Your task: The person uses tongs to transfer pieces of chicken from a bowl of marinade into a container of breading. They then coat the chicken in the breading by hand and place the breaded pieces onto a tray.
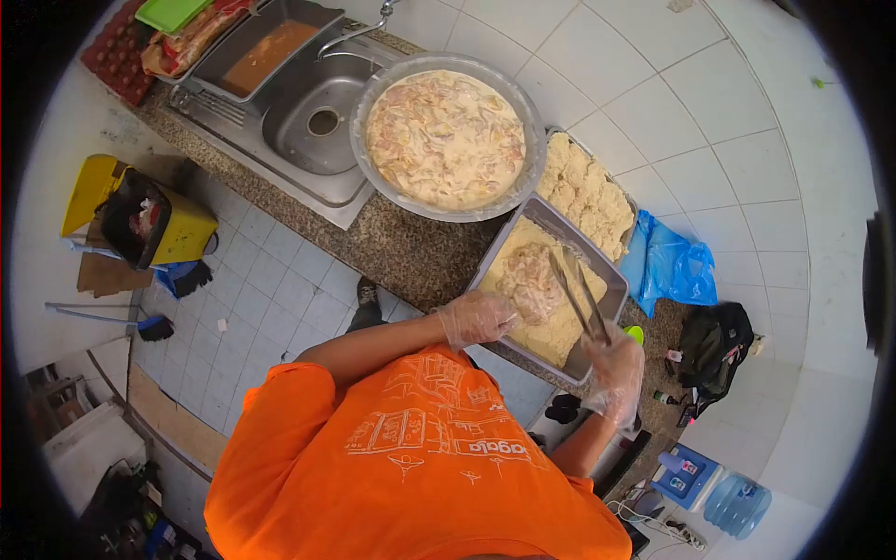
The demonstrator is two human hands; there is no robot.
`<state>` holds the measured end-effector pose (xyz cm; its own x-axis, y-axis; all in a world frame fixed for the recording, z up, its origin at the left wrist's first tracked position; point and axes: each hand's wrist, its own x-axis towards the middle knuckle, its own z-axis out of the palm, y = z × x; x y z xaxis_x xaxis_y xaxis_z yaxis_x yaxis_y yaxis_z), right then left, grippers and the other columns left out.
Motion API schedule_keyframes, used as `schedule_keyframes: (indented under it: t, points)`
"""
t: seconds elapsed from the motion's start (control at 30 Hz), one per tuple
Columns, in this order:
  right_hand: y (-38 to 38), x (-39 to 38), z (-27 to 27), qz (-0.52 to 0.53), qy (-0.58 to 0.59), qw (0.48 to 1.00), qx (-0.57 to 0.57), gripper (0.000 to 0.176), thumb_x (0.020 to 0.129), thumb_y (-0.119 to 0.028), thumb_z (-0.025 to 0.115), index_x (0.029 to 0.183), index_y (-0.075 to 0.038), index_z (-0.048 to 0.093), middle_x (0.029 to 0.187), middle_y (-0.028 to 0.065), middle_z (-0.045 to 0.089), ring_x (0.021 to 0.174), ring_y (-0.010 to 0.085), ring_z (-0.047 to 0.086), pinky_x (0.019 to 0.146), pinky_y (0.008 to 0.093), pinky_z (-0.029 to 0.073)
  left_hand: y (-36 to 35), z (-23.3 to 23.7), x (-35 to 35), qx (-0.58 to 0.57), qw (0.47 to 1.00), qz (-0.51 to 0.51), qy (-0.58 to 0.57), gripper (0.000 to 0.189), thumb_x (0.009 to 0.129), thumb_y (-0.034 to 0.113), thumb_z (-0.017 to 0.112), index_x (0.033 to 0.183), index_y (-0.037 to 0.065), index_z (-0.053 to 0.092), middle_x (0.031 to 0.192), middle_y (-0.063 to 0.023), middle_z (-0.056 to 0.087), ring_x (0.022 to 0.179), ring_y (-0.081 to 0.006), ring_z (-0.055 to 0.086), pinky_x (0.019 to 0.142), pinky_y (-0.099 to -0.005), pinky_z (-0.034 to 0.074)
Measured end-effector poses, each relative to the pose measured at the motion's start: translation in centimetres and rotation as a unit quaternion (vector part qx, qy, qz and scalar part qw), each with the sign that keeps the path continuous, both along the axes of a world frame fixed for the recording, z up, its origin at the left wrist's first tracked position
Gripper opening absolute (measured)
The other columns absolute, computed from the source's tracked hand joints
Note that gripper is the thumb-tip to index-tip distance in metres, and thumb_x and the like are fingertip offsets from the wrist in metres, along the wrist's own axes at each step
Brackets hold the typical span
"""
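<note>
My left hand (478,319), in a clear plastic glove, is closed at the near left edge of a grey tray (607,271); whatever it may hold is hidden. Metal tongs (581,297) are gripped in my gloved right hand (616,369), their tips reaching over the tray. Pale crumbly coating (558,343) fills the tray, with pieces of raw meat (534,280) on it beneath the tongs. Behind the tray is a large round bowl (534,140) of meat in creamy batter (446,140).
A second tray (637,207) of coated pieces lies behind, beside a blue plastic bag (674,263). The sink (322,121) and a grey tub (254,84) with brownish liquid are at left. A dark bag (714,350) sits right. A yellow bin (187,229) stands on the floor.
</note>
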<state>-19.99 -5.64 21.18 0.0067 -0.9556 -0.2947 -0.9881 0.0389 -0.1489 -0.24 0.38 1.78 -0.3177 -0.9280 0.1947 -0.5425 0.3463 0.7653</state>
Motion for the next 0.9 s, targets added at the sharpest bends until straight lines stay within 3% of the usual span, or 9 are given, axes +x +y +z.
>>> schedule_keyframes:
  t: [0.1, 0.3, 0.43, 0.53, 0.63, 0.7, 0.77, 0.8, 0.9]
  points:
    - [-2.4, 4.8, -1.0, 0.199, -0.018, 0.971, -0.133, 0.040, 0.081, -0.028, 0.070, 0.115, -0.008, 0.066, 0.101, 0.0150, 0.071, 0.090, 0.0379, 0.067, 0.075, 0.0428, 0.053, 0.0, -0.7, 0.0, -0.027, 0.999, -0.021, -0.028, 0.025, 0.094, 0.026, 0.051, 0.087, 0.004, 0.060, 0.079, -0.0164, 0.061, 0.079, -0.0357, 0.062, 0.071, -0.0463, 0.049]
    - [-5.5, 19.7, -6.8, 0.496, -0.067, 0.796, -0.341, 0.008, 0.076, -0.006, 0.056, 0.082, -0.004, 0.060, 0.073, 0.0145, 0.062, 0.071, 0.0334, 0.064, 0.063, 0.0425, 0.050, -0.3, -0.9, -0.1, -0.028, 0.999, 0.010, 0.042, 0.018, 0.091, 0.023, 0.052, 0.094, 0.007, 0.058, 0.084, -0.0166, 0.060, 0.081, -0.0365, 0.062, 0.071, -0.0464, 0.049]
    - [-7.9, 23.5, -11.9, 0.610, -0.127, 0.737, -0.261, 0.004, 0.079, -0.006, 0.055, 0.076, -0.006, 0.058, 0.067, 0.0183, 0.055, 0.064, 0.0365, 0.056, 0.062, 0.0470, 0.045, -0.2, -1.3, 0.2, 0.005, 0.998, -0.053, -0.018, 0.019, 0.091, 0.025, 0.051, 0.089, 0.007, 0.057, 0.082, -0.0166, 0.060, 0.079, -0.0370, 0.062, 0.069, -0.0466, 0.049]
    - [-9.4, 23.0, -14.2, 0.558, -0.032, 0.790, -0.252, 0.006, 0.078, -0.008, 0.059, 0.074, -0.004, 0.057, 0.064, 0.0180, 0.053, 0.063, 0.0382, 0.057, 0.060, 0.0482, 0.045, -0.1, -1.7, 0.2, 0.000, 0.999, -0.043, -0.030, 0.022, 0.091, 0.026, 0.051, 0.085, 0.005, 0.057, 0.079, -0.0165, 0.060, 0.077, -0.0372, 0.062, 0.069, -0.0465, 0.050]
    - [-9.6, 19.9, -14.0, 0.512, -0.152, 0.802, -0.267, 0.014, 0.074, -0.011, 0.062, 0.067, 0.000, 0.065, 0.069, 0.0215, 0.063, 0.068, 0.0383, 0.065, 0.063, 0.0444, 0.051, -0.4, -2.6, -0.3, -0.022, 0.999, -0.036, -0.033, 0.025, 0.091, 0.027, 0.051, 0.082, 0.005, 0.057, 0.077, -0.0169, 0.060, 0.075, -0.0372, 0.062, 0.069, -0.0466, 0.050]
    - [-8.7, 18.0, -13.3, 0.373, -0.219, 0.892, -0.132, 0.023, 0.079, -0.017, 0.067, 0.077, 0.006, 0.068, 0.068, 0.0221, 0.064, 0.062, 0.0329, 0.064, 0.060, 0.0403, 0.050, -0.3, -1.8, -0.1, -0.034, 0.998, -0.046, -0.024, 0.026, 0.091, 0.028, 0.052, 0.080, 0.004, 0.057, 0.077, -0.0174, 0.061, 0.075, -0.0372, 0.062, 0.069, -0.0469, 0.051]
    - [-7.4, 15.8, -11.1, 0.277, -0.251, 0.927, -0.025, 0.025, 0.082, -0.018, 0.068, 0.083, 0.006, 0.069, 0.068, 0.0186, 0.065, 0.060, 0.0267, 0.063, 0.058, 0.0372, 0.049, 0.0, 0.7, 0.8, 0.011, 0.999, -0.041, -0.025, 0.028, 0.092, 0.029, 0.051, 0.083, 0.003, 0.058, 0.079, -0.0184, 0.061, 0.078, -0.0370, 0.062, 0.071, -0.0478, 0.050]
    - [-6.6, 14.4, -10.0, 0.181, -0.282, 0.938, 0.084, 0.027, 0.084, -0.020, 0.069, 0.089, 0.007, 0.071, 0.067, 0.0151, 0.066, 0.058, 0.0205, 0.062, 0.055, 0.0340, 0.047, 0.0, 0.7, 0.8, 0.008, 0.998, -0.054, -0.025, 0.028, 0.092, 0.029, 0.051, 0.083, 0.003, 0.058, 0.079, -0.0184, 0.061, 0.078, -0.0370, 0.062, 0.071, -0.0478, 0.050]
    - [-3.8, 8.2, -8.0, 0.030, -0.417, 0.899, 0.133, 0.026, 0.083, -0.015, 0.072, 0.100, 0.004, 0.072, 0.068, 0.0039, 0.065, 0.057, 0.0108, 0.057, 0.052, 0.0276, 0.043, -0.2, 0.4, 0.5, 0.020, 0.997, -0.067, -0.022, 0.031, 0.094, 0.029, 0.050, 0.083, 0.002, 0.059, 0.080, -0.0186, 0.061, 0.081, -0.0371, 0.062, 0.074, -0.0479, 0.049]
